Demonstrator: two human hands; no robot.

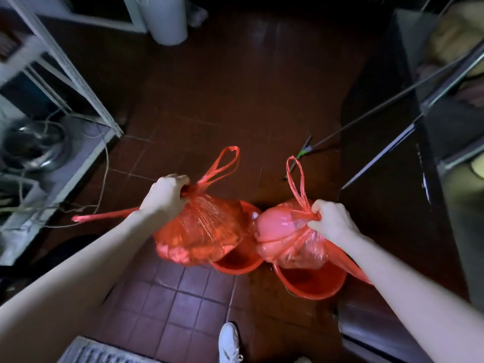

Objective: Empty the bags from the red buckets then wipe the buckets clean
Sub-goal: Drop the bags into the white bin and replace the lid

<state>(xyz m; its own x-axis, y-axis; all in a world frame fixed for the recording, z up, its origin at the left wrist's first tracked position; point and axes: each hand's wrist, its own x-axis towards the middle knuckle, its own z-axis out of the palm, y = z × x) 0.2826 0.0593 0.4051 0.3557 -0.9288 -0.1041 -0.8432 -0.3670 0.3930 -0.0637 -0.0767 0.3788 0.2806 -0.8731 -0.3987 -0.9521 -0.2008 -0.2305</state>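
Red plastic fills both fists. The left hand (166,196) is clenched tight round the gathered neck of the left bag (201,231), thumb and fingers wrapped fully about the twist. The right hand (331,218) pinches and curls round the bunched neck of the right bag (288,239) in the same way.

Both bags hang neck-up with their full, bulging bodies below the fists. On the left bag one handle loop sticks up and away from the person, and a second strap trails out to the left under the forearm. The right bag's loop also points up and away, and a strip of it runs back beneath the right forearm.

Each bag is over its own bucket. The left bucket (241,263) and the right bucket (311,284) stand upright, close side by side, mouths up. Whether the bag bottoms touch the buckets cannot be told.

The buckets stand on a dark red tiled floor (183,297), dimly lit. A white shoe (229,341) shows near the bottom edge, beside a floor grate (99,352). A metal shelf rack (65,61) with a steel bowl (34,145) and loose cords is on the left. A white bin (167,19) stands at the far end, and a thin pole (366,119) leans by the steel cabinet (445,179) on the right.
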